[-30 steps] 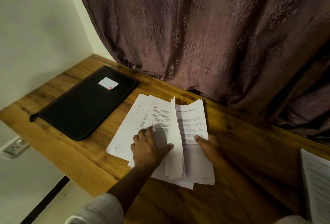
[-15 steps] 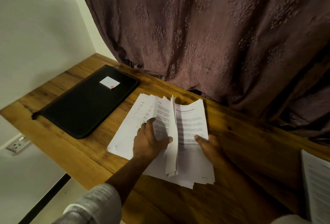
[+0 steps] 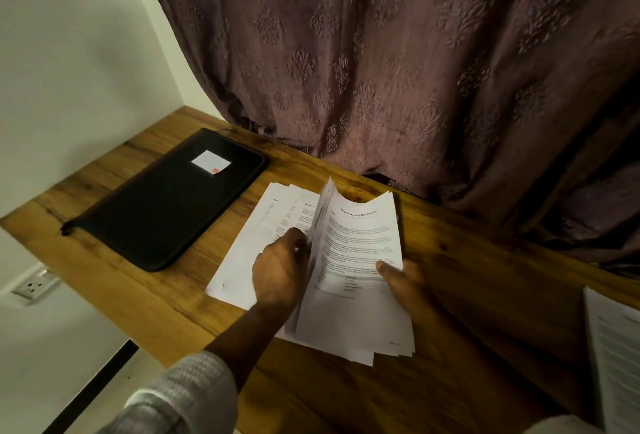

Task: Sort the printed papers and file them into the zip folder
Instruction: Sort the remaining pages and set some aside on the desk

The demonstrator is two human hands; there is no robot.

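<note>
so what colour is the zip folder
The zip folder is black, seen best in the head view.

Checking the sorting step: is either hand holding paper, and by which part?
The left hand grips the raised printed sheets at their left edge; the right hand pinches them at the right edge, thumb on top.

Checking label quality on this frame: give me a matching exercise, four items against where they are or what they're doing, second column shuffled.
Items
1. zip folder
2. left hand
3. right hand
4. separate sheets

States
A. thumb on the top page of the printed papers
B. at the right edge of the view
C. lies flat on the table, left of the printed papers
D. holds a few sheets turned up on edge

Pairs: 1-C, 2-D, 3-A, 4-B
</note>
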